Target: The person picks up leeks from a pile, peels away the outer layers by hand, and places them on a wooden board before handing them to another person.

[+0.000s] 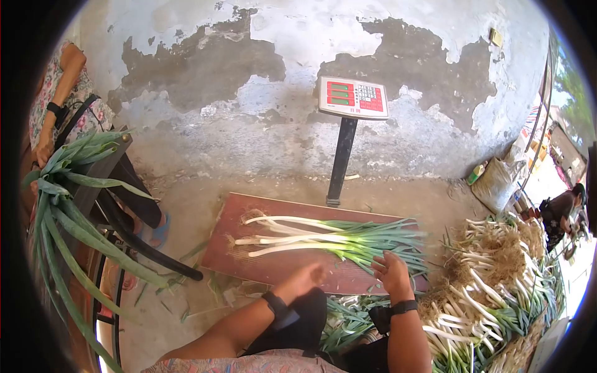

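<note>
Several green onions (292, 238) lie side by side on a reddish-brown board (227, 261), white stalks and roots to the left, green leaves to the right. By the leaves, at the board's lower right, is my right hand (392, 272), fingers raised and apart, nothing held in them. Whether it touches the leaves I cannot tell. My left hand (303, 278) is over the board's near edge, below the white stalks; motion smears its fingers. Both wrists wear black bands.
A scale display (353, 97) on a black post (342, 158) stands behind the board. A big heap of green onions (491, 292) lies at right. At left another person's hand (43, 151) is by a leafy bunch (68, 193). A sack (495, 185) leans against the wall.
</note>
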A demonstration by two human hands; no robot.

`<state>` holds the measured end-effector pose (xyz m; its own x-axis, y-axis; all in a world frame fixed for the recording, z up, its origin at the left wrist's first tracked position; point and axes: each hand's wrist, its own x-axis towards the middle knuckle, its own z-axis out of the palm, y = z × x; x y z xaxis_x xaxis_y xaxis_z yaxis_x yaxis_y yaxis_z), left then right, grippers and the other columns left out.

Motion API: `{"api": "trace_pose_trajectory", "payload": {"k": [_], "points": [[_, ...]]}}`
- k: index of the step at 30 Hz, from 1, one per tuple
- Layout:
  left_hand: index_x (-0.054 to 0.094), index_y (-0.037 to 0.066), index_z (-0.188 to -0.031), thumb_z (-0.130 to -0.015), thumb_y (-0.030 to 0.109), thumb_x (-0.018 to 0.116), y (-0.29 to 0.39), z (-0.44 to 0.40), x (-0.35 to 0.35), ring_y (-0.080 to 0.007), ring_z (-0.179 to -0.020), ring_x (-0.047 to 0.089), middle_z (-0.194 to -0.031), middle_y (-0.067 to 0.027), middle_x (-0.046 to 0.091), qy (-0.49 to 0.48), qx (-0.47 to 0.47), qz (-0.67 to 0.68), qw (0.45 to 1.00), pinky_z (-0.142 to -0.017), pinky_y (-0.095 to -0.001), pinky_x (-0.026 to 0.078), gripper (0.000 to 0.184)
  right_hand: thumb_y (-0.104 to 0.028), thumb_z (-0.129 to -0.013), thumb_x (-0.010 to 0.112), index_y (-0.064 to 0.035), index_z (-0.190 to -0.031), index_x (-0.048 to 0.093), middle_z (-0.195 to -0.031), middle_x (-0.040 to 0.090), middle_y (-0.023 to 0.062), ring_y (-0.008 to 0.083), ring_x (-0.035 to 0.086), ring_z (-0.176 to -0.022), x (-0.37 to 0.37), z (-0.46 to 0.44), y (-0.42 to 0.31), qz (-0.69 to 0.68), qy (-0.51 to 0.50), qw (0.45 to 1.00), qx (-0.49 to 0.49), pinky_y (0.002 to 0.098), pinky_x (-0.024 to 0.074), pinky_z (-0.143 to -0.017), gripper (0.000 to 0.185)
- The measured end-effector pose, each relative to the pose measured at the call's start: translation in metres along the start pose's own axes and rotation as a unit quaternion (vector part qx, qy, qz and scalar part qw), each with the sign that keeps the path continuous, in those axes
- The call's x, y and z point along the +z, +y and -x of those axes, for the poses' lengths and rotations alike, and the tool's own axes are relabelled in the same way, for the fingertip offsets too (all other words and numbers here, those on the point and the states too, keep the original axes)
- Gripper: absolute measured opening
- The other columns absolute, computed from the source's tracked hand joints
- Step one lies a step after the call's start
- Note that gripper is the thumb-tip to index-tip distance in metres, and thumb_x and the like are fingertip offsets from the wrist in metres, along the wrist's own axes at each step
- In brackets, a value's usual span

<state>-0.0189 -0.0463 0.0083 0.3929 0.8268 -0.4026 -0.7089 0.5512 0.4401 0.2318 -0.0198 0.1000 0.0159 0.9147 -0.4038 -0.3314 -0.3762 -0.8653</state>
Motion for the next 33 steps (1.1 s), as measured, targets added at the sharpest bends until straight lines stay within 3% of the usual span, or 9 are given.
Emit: {"api": "trace_pose_trajectory", "payload": {"k": [1,5,7,13,27,30,33], "points": [[0.057,0.006,-0.09,-0.087,0.02,0.048,-0.015,-0.003,0.0,-0.0156,-0.073,0.058,-0.08,-0.0065,0.061,-0.043,-0.021,-0.025,0.999,-0.062,-0.0266,0.046,0.017,-0.022,-0.085,0.045,0.0015,-0.123,0.035,-0.106,0.052,0.0175,0.0223,0.055,-0.08,0.001,0.001,0.0,0.003,0.001,1.0,0.009,0.0314,0.0432,-0.063,0.046],[0.054,0.008,-0.091,-0.087,0.021,0.05,-0.041,0.016,0.041,-0.0123,-0.072,0.055,-0.08,-0.0025,0.058,-0.019,-0.068,-0.169,0.983,-0.062,-0.0247,0.044,0.014,-0.02,-0.085,0.045,0.0026,-0.121,0.038,-0.099,0.055,0.0165,0.0188,0.055,-0.075,-0.001,0.0,-0.001,0.016,0.002,1.0,0.021,0.0281,0.0432,-0.06,0.043],[0.052,0.008,-0.094,-0.088,0.021,0.049,-0.047,0.014,0.04,-0.0121,-0.074,0.055,-0.082,-0.0024,0.057,-0.08,-0.077,-0.24,0.964,-0.064,-0.0242,0.044,0.015,-0.02,-0.085,0.045,0.0026,-0.121,0.039,-0.098,0.055,0.0167,0.0184,0.055,-0.074,-0.001,0.002,-0.003,0.016,0.003,1.0,0.018,0.0275,0.0432,-0.059,0.043],[0.053,0.008,-0.098,-0.088,0.018,0.047,-0.039,0.007,0.029,-0.0154,-0.083,0.057,-0.089,-0.0046,0.059,-0.163,-0.113,-0.113,0.974,-0.07,-0.0279,0.046,0.016,-0.024,-0.085,0.047,-0.0009,-0.119,0.042,-0.101,0.055,0.0143,0.0207,0.054,-0.08,-0.006,0.005,-0.009,0.032,-0.009,0.999,0.019,0.0313,0.0429,-0.065,0.042],[0.05,0.008,-0.103,-0.087,0.016,0.047,-0.04,0.008,0.035,-0.0164,-0.087,0.055,-0.091,-0.0049,0.057,-0.158,-0.112,-0.101,0.976,-0.074,-0.0301,0.044,0.017,-0.022,-0.083,0.05,-0.0023,-0.116,0.045,-0.097,0.056,0.0119,0.0176,0.052,-0.074,-0.018,0.032,-0.031,-0.013,0.025,0.999,-0.025,0.0295,0.0425,-0.064,0.038],[0.05,0.009,-0.104,-0.087,0.017,0.047,-0.043,0.007,0.031,-0.0167,-0.088,0.055,-0.092,-0.0047,0.057,-0.164,-0.111,-0.096,0.975,-0.074,-0.0303,0.044,0.018,-0.017,-0.084,0.05,-0.0047,-0.106,0.05,-0.08,0.058,0.0065,0.0129,0.054,-0.064,-0.021,0.063,-0.057,-0.129,0.064,0.984,-0.102,0.0263,0.043,-0.055,0.025],[0.051,0.009,-0.104,-0.087,0.018,0.047,-0.046,0.002,0.024,-0.0167,-0.09,0.056,-0.094,-0.0048,0.058,-0.182,-0.113,-0.088,0.973,-0.075,-0.0309,0.044,0.019,-0.016,-0.084,0.051,-0.0039,-0.111,0.048,-0.08,0.057,0.0054,0.013,0.052,-0.064,-0.052,0.11,-0.076,-0.205,0.066,0.956,-0.198,0.0246,0.0417,-0.054,0.029]]}}
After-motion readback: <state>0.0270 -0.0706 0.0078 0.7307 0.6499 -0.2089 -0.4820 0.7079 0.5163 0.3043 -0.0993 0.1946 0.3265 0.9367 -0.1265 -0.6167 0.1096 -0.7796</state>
